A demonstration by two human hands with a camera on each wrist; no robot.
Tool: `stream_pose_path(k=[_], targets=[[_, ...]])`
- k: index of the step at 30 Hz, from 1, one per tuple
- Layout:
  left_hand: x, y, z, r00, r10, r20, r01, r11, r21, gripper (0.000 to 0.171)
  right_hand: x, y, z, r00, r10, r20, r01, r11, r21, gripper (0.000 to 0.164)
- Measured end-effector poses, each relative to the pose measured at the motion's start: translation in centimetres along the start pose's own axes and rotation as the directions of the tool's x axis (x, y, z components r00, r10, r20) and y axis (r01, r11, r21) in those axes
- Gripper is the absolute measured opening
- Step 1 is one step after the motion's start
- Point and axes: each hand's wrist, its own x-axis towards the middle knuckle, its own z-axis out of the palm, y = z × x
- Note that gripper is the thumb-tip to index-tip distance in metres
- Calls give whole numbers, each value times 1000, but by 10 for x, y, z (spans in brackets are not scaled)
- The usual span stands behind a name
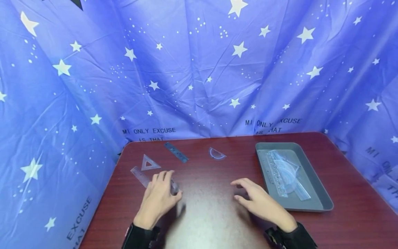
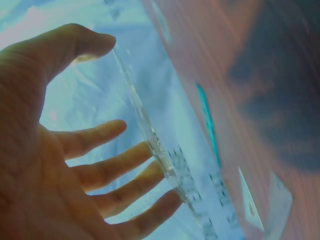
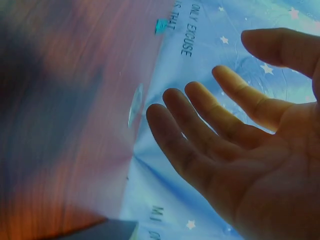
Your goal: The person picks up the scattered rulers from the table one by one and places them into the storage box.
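My left hand (image 1: 158, 197) is above the left half of the table, holding a thin clear plastic piece (image 2: 145, 120) between thumb and fingertips. The piece appears almost edge-on in the left wrist view, so its kind cannot be told. Near that hand lie a clear ruler (image 1: 140, 176), partly hidden behind it, and a clear set square (image 1: 150, 163) with a triangular cutout. Beyond them are a bluish ruler (image 1: 176, 152) and a small clear protractor (image 1: 217, 154). My right hand (image 1: 259, 200) hovers left of the tray with loosely bent fingers and holds nothing.
A grey tray (image 1: 323, 199) stands at the right of the reddish-brown table (image 1: 211, 214). Inside it, several clear drawing tools (image 1: 286, 174) overlap, with a ruler and a protractor among them. A blue curtain (image 1: 199, 69) with stars hangs behind and at both sides.
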Motion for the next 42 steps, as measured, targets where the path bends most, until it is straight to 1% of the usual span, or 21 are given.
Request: stream_pose_path(k=[2,5,8,10,13,16,18,20,23,25,28,31,33,34,37,39,42], targets=[[-2,10,2,1000,30,6,-30,1000,1,74,1,-3,4,999,30,30,-31,999,23,37],[-4,24,4,997,70,19,-70,998,-1,76,2,-7,9,995,62,74,-69,993,94,40],[-5,36,5,993,112,24,-112,994,-9,78,2,-10,14,991,83,104,-100,979,177,43],[-7,44,5,989,147,13,-147,989,-11,79,1,-13,16,989,92,119,-116,969,216,44],[-8,54,6,977,214,-19,-214,977,0,79,1,-15,18,990,68,125,-96,968,233,45],[-10,65,8,958,281,-50,-280,960,22,79,2,-18,19,991,28,132,-59,970,236,47],[-11,72,9,948,314,-60,-313,949,31,78,2,-20,20,990,5,143,-41,968,247,50],[-11,79,12,938,340,-66,-339,940,39,78,3,-22,21,987,-12,159,-35,955,294,54],[-13,89,15,925,372,-75,-371,928,38,76,3,-24,23,984,-28,174,-42,921,387,58],[-13,94,17,914,395,-86,-394,919,37,76,4,-25,25,984,-17,180,-69,885,461,58],[-15,101,21,898,427,-107,-426,904,37,74,5,-25,28,982,24,186,-129,806,577,56],[-16,106,24,882,453,-130,-452,891,41,73,7,-23,31,980,65,189,-177,718,673,56],[-17,108,26,876,463,-137,-461,886,49,73,8,-22,32,979,79,186,-189,678,710,56],[-17,109,26,872,468,-141,-466,883,52,74,8,-21,33,980,86,181,-191,670,717,56],[-19,112,28,865,479,-146,-475,878,63,75,9,-20,33,976,103,189,-211,633,745,52],[-19,113,29,864,482,-147,-478,876,62,75,10,-20,33,974,109,201,-225,608,761,51],[-20,114,29,865,481,-142,-478,876,57,75,10,-20,33,972,106,210,-232,580,781,50]])
